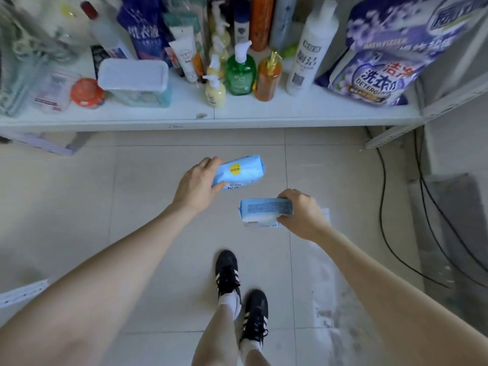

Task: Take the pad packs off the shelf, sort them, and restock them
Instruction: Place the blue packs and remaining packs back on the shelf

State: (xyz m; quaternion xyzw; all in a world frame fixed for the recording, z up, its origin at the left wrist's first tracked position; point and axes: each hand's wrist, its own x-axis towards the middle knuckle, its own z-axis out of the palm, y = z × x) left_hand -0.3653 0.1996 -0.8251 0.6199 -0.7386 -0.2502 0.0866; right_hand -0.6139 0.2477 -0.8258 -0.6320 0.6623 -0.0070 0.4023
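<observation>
Left-hand grip (196, 184) curls round a light-blue plastic pad pack (241, 171) nearer the white shelf (237, 112) — right-hand grip (303, 213) clutches a second blue pack (266, 208).

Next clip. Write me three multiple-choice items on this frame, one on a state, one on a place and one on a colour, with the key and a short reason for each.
1. The right hand is:
A. open and idle
B. gripping a blue pack
C. curled shut, holding nothing

2. The stickered pack is:
A. in the left hand, above the floor
B. lying on the floor
C. also in the right hand

3. Its round sticker is:
A. red
B. yellow
C. green

Key:
1 B, fingers and thumb curl round the pack's end.
2 A, the left hand clasps one end of it, with tiles showing below.
3 B, the disc shows yellow against the blue wrapper.
</observation>
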